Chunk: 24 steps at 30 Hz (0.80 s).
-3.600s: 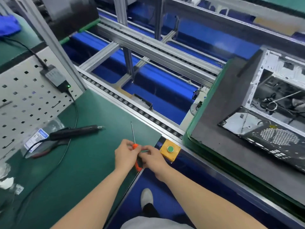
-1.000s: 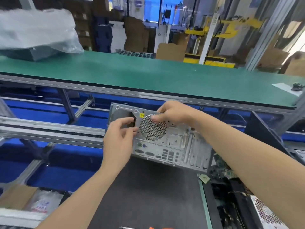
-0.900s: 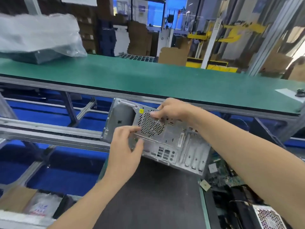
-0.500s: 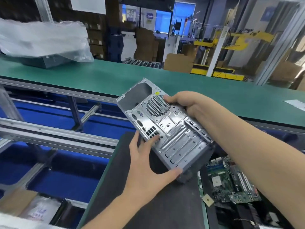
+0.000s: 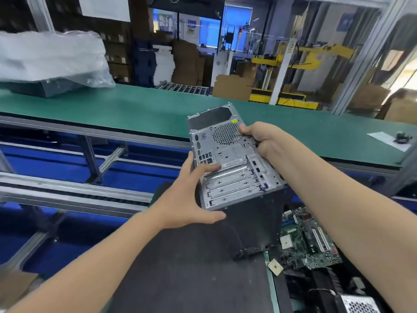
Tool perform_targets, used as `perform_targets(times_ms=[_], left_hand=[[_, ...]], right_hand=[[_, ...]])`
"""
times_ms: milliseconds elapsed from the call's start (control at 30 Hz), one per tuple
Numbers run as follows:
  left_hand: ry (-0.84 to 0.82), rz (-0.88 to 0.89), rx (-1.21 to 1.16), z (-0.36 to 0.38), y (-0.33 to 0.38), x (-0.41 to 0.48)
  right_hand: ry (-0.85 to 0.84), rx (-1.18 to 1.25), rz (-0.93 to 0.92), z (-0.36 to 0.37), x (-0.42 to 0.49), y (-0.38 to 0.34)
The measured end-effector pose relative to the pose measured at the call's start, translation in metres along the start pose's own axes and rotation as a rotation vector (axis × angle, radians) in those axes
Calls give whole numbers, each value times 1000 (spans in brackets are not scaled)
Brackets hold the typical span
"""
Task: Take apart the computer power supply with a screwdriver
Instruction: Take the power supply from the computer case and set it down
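Head view, right hand [image 5: 264,141] grips computer case [image 5: 234,177] edge, left hand [image 5: 187,199] braces corner

Left hand [image 5: 187,199] presses spread fingers [image 5: 209,168] on the computer case [image 5: 232,184]; right hand [image 5: 262,141] grips its edge.

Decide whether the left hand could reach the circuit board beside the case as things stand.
Probably not directly: the left hand steadies the case, and the case and the right forearm lie between it and the board. It would have to let go and reach round.
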State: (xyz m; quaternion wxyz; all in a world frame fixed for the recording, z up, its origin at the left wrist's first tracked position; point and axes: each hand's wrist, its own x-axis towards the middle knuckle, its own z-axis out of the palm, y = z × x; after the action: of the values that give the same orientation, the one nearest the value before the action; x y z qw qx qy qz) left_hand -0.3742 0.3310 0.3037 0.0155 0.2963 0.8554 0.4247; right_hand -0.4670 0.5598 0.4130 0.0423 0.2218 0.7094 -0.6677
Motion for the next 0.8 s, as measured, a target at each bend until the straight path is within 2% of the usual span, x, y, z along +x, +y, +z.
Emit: perform_targets(times_ms=[167, 233, 300, 367, 433, 567, 633, 800], left_hand=[[-172, 37, 75, -31, -1, 15], [-203, 1, 102, -33, 2, 18], [-125, -55, 178, -25, 9, 19], [72, -103, 250, -10, 14, 23], [221, -183, 223, 2, 13, 31], [191, -297, 47, 17, -14, 42], [225, -357, 0, 24, -31, 45], [310, -538, -19, 16, -60, 67]], right_hand=[[126, 81, -44, -2, -4, 4], [186, 130, -77, -4, -5, 7], [272, 235, -126, -10, -4, 11], [267, 380, -152, -16, -3, 16], [245, 539, -137, -20, -3, 21], [221, 695, -69, -12, -5, 30], [200, 743, -81, -3, -4, 33], [170, 838, -107, 25, 4, 25]])
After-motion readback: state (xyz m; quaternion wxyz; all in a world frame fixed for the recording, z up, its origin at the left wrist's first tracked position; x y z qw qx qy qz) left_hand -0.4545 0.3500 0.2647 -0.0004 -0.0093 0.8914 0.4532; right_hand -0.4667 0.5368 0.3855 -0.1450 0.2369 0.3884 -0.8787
